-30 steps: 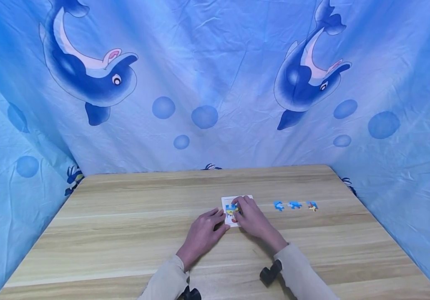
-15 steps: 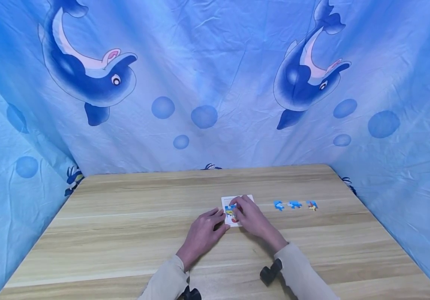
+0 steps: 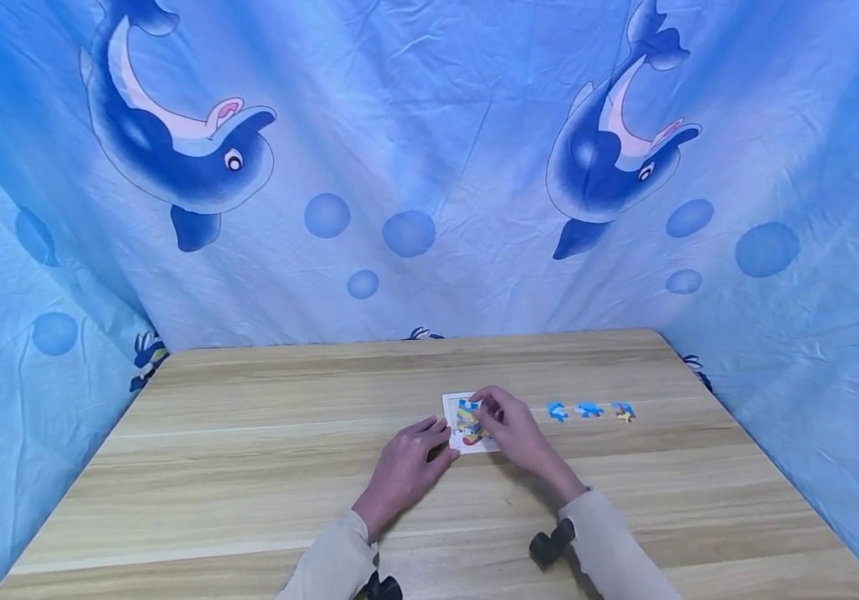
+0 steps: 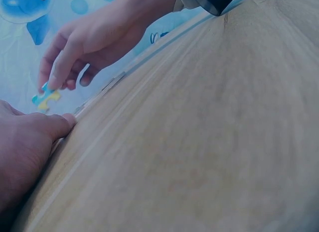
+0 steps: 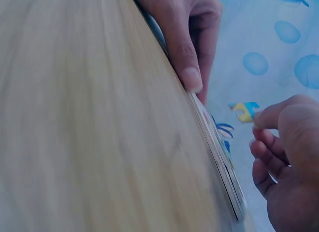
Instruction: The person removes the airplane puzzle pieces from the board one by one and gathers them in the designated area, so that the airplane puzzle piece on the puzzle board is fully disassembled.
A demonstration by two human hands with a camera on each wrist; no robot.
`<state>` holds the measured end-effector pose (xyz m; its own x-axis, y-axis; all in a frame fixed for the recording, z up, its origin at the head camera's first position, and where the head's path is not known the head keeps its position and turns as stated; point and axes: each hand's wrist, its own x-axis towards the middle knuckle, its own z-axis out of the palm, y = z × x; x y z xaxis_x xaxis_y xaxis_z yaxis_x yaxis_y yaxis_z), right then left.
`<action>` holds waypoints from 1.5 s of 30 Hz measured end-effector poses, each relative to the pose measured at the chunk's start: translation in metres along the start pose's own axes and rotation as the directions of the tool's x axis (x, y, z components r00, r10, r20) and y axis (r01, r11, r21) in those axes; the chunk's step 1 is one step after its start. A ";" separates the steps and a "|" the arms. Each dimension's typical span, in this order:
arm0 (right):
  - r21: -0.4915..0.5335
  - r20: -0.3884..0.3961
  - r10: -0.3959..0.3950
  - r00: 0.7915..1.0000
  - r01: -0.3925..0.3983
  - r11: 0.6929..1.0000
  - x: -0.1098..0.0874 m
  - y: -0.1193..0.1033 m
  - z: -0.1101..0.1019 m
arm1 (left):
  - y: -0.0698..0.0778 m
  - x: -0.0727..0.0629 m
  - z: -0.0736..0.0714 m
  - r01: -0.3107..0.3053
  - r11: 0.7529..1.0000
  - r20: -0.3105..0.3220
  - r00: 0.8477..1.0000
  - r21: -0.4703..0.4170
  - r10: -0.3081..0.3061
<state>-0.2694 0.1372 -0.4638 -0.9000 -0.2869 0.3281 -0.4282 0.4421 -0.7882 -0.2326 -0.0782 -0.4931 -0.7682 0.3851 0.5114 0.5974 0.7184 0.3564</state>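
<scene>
My right hand (image 3: pixel 516 427) pinches a blue and yellow jigsaw piece (image 5: pixel 243 112) between thumb and fingertips. Both wrist views show this piece lifted above the white puzzle board (image 3: pixel 449 402), tilted in the grip. On the board, colourful picture parts show under and beside the right fingers, partly hidden by them. My left hand (image 3: pixel 404 461) holds the board at its near left corner, fingertips along the left side and thumb (image 5: pixel 191 78) at the front edge.
To the right of the board lie three loose jigsaw pieces: a blue one (image 3: pixel 557 412), another blue one (image 3: pixel 589 409) and a multicoloured one (image 3: pixel 624 412). Behind the wooden table (image 3: pixel 264 467) hangs a blue dolphin-print curtain (image 3: pixel 429 167).
The right hand has lifted the jigsaw piece from the board and shifted slightly right. More of the board's picture shows now. The left hand has stayed at the corner.
</scene>
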 end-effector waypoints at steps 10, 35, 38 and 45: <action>0.017 -0.011 0.030 0.999 -0.029 0.999 -0.012 0.009 -0.023 | 0.000 -0.001 -0.002 0.013 1.000 0.002 1.000 -0.003 -0.013; -0.093 -0.028 0.164 0.986 -0.166 0.982 -0.053 0.028 -0.083 | 0.000 0.000 0.000 0.018 1.000 0.015 1.000 0.005 -0.018; -0.103 -0.038 0.163 0.986 -0.166 0.981 -0.058 0.031 -0.091 | 0.001 0.000 -0.001 0.025 1.000 0.020 0.999 -0.002 -0.025; -0.137 -0.079 0.128 0.989 -0.138 0.981 -0.069 0.038 -0.105 | 0.002 0.000 -0.002 0.026 1.000 0.013 1.000 -0.008 -0.026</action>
<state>-0.2327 0.2633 -0.4619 -0.9509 -0.1599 0.2649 -0.3072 0.5893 -0.7472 -0.2316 -0.0777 -0.4911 -0.7865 0.3737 0.4917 0.5790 0.7234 0.3762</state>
